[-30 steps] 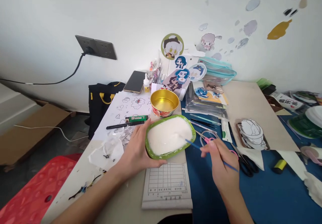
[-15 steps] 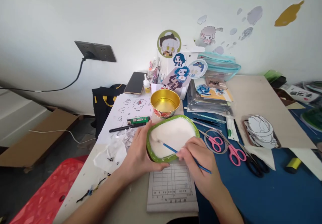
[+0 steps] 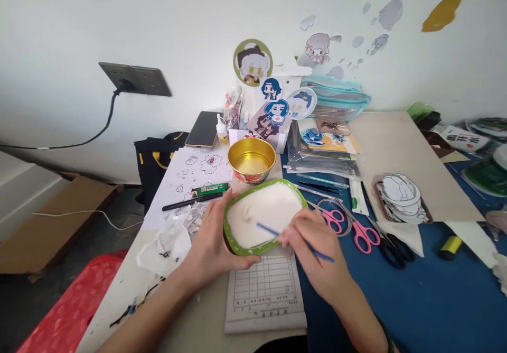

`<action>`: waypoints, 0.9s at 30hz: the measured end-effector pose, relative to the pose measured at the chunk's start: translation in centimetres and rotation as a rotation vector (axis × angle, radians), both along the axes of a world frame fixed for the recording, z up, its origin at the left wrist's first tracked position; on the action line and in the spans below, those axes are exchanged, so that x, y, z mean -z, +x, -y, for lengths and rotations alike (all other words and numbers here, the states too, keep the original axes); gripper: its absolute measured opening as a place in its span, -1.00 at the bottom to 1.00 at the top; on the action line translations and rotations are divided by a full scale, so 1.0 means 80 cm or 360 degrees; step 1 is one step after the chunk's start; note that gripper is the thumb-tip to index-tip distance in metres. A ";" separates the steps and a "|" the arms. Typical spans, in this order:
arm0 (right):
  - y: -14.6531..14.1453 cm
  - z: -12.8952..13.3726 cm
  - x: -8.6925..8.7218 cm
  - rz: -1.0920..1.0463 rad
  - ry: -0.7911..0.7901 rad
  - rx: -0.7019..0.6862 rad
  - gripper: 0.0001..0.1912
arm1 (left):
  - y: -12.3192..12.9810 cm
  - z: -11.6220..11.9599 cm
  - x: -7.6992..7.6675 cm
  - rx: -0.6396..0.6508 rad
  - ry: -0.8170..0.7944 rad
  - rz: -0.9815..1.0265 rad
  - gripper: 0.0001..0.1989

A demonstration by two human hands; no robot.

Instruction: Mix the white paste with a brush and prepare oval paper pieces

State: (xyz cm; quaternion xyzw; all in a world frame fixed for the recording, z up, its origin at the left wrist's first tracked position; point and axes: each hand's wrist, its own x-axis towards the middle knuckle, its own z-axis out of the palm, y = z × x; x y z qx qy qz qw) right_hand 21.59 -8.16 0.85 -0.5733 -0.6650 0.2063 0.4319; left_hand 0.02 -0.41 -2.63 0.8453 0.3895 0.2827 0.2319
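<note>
A green-rimmed dish [image 3: 229,239] filled with a white paste stands on the desk in front of me. My left hand [image 3: 208,244] grips its left side, thumb on the rim. My right hand [image 3: 317,258] holds a thin blue brush [image 3: 269,231] whose tip lies in the white paste near the dish's left half. A gold metal bowl [image 3: 251,160] stands just behind the dish. A ruled notepad [image 3: 265,295] lies under the dish's near edge.
Pink scissors [image 3: 362,234], black scissors [image 3: 392,250] and several pens lie right of the dish on the blue mat [image 3: 428,300]. Paper scraps [image 3: 166,242], a black pen [image 3: 190,201], a phone [image 3: 201,129] and a glue bottle [image 3: 221,129] sit left and behind. A red stool [image 3: 67,316] stands below left.
My right hand moved left from beside the scissors to over the dish, carrying the brush tip across the paste toward the left side. My left hand kept its hold on the dish.
</note>
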 end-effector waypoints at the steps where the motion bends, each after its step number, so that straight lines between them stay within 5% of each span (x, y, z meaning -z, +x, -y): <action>1: 0.003 0.000 0.001 -0.0044 -0.0029 -0.0038 -0.68 | 0.000 0.000 0.000 -0.0002 -0.0006 -0.0005 0.14; 5: 0.011 0.001 0.001 -0.0031 0.0037 0.0278 -0.70 | -0.002 0.000 -0.001 0.0015 -0.0007 -0.0030 0.12; 9: 0.016 0.004 -0.001 -0.0053 -0.0095 0.0006 -0.67 | -0.002 -0.001 0.000 0.0003 0.0012 -0.0036 0.13; 13: 0.027 0.011 -0.003 -0.0143 -0.0021 0.0329 -0.71 | -0.003 -0.001 -0.001 0.0018 -0.0045 -0.0070 0.12; 17: 0.036 0.015 -0.002 -0.0141 -0.0084 0.0107 -0.69 | -0.003 -0.001 -0.001 -0.0010 -0.0062 -0.0073 0.12; 21: 0.043 0.012 0.001 -0.0171 -0.0037 0.0471 -0.68 | -0.003 -0.001 -0.001 0.0000 -0.0076 -0.0077 0.11; 25: 0.047 0.010 0.004 -0.0120 -0.0083 0.0290 -0.67 | -0.002 -0.002 -0.002 -0.0002 -0.0056 -0.0069 0.12; 27: 0.051 0.012 0.005 -0.0169 -0.0092 0.0398 -0.64 | -0.002 -0.002 -0.002 0.0014 -0.0069 -0.0075 0.12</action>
